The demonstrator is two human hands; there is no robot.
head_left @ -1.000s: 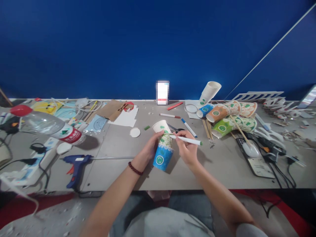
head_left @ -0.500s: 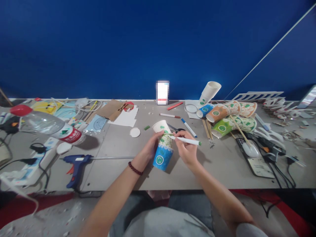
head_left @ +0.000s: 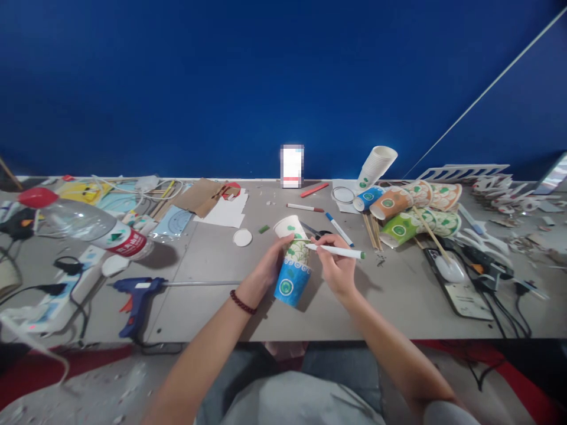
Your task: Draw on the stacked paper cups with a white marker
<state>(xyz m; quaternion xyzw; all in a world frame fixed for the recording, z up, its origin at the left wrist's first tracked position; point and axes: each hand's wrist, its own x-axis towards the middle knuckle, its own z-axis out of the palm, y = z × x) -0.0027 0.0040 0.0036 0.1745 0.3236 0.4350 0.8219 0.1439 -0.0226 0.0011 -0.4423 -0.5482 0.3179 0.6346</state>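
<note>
Steadying patterned paper cups (head_left: pixel 292 280) near the table's (head_left: pixel 199 319) front edge, the left hand (head_left: pixel 267 261) clasped them between thumb and hidden fingers while the right hand (head_left: pixel 338 268) pinched a white marker (head_left: pixel 343 252), best guided lightly.

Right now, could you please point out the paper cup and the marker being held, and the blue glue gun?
Paper cup (head_left: pixel 293 277): head view, on the blue part of its wall.
Marker (head_left: pixel 341 252): head view, on its white barrel.
Glue gun (head_left: pixel 140 290): head view, on its blue body.
</note>
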